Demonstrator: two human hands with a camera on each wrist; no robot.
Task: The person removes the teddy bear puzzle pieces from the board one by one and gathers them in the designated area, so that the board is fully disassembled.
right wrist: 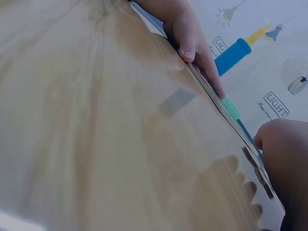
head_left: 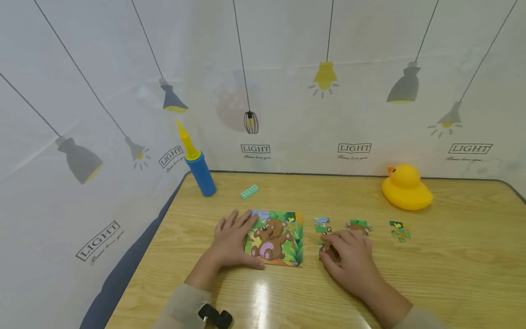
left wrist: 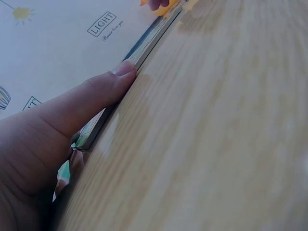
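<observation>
Pale wood grain runs across the table point(head_left: 452, 256), and low in the middle of the head view lies a bear jigsaw board point(head_left: 276, 237). The left hand point(head_left: 234, 240) lies flat against the board's left edge, fingers straight and spread, the thumb stretched along its near edge; the left wrist view shows that thumb point(left wrist: 91, 96) pressed against the board's thin side. Just right of the board, the right hand point(head_left: 349, 253) rests palm-down over a loose puzzle piece point(head_left: 323, 249), its fingers loosely bent on top; whether they pinch it I cannot tell. Three more loose pieces point(head_left: 358, 225) lie just above that hand. Further up stand a yellow rubber duck point(head_left: 406, 188) at right, a blue and yellow pump point(head_left: 199, 167) at left, and a small teal block point(head_left: 249, 192) beside the pump.
</observation>
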